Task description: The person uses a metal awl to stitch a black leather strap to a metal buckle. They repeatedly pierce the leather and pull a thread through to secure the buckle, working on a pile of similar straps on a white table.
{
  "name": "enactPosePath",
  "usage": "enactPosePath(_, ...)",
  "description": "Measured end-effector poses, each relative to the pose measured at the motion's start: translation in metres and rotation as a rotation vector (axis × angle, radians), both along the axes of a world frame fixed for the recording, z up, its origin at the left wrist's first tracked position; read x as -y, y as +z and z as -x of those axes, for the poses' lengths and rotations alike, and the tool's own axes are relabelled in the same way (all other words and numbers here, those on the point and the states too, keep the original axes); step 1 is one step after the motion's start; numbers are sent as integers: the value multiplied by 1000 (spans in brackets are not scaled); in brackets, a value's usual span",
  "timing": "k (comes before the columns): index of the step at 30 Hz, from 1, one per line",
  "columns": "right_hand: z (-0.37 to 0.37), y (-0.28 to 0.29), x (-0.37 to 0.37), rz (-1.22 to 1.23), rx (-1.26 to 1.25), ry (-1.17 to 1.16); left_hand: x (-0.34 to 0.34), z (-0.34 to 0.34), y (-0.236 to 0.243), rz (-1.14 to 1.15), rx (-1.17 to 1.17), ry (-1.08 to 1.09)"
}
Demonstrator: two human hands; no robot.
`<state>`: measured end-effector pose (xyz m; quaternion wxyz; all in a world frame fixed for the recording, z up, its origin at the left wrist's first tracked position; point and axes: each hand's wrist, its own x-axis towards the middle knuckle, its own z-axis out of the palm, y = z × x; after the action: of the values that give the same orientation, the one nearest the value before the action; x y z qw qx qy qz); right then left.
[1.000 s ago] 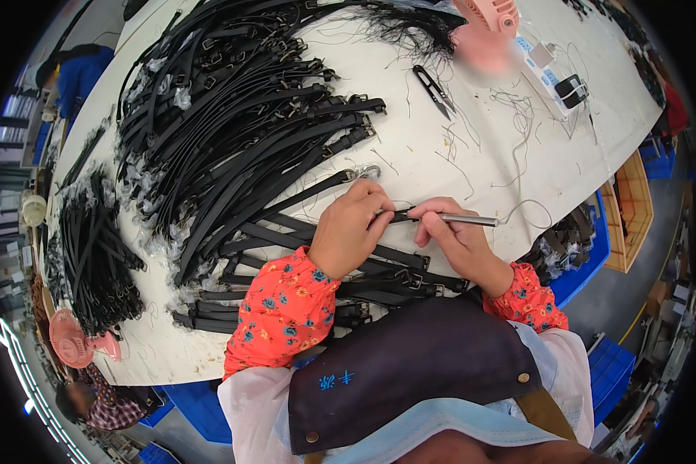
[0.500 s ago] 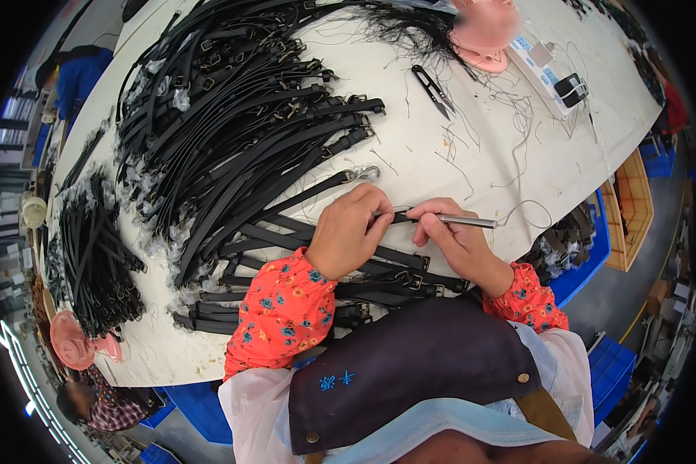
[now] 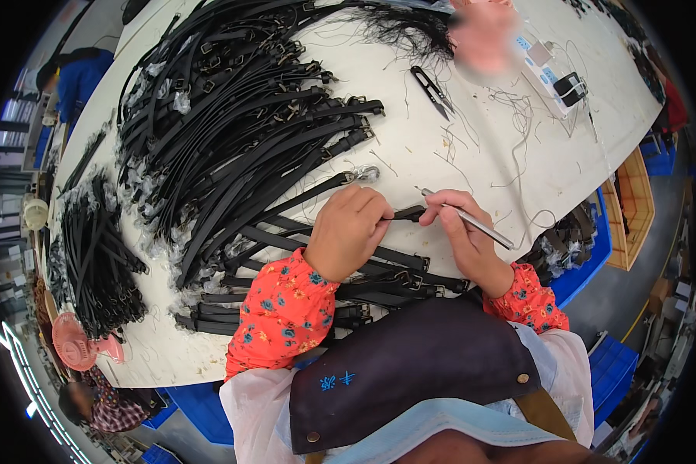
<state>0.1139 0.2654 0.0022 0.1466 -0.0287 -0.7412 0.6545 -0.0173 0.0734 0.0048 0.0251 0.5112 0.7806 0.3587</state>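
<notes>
My left hand (image 3: 349,230) is closed, thumb and finger pinching a narrow black leather strap (image 3: 406,213) whose short end sticks out to the right. In my right hand (image 3: 465,241) lies a slim silver pen-shaped tool (image 3: 479,224) with a thin pale cord at its back end. Its fine tip points up and left over the white table, apart from the strap. The fingertips of the right hand are at the strap's end; whether they grip it I cannot tell. Black belts with metal buckles (image 3: 398,282) lie under and around my hands.
A large heap of black buckled belts (image 3: 232,139) covers the left of the white table (image 3: 410,147). Black thread snips (image 3: 431,91), a pink fan (image 3: 483,35) and a white power strip (image 3: 545,77) lie beyond my hands. A blue crate (image 3: 600,240) stands right.
The pen-shaped tool has swung so that its tip lifts off the strap and points up and left. The right fingers have shifted around it; the left hand stays nearly still.
</notes>
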Motion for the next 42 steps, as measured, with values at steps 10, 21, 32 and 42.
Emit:
enactPosePath(10, -3, -7, -1, 30, 31, 52, -2, -9, 14, 129, 458, 102)
enactPosePath(21, -2, -7, -3, 111, 176, 140, -7, -18, -3, 38, 20, 68)
enactPosePath(32, -1, -11, -1, 97, 181, 159, -7, -12, -3, 6, 174, 84)
enactPosePath(42, 0, -10, -1, 44, 172, 180, -6, -11, -5, -8, 204, 93)
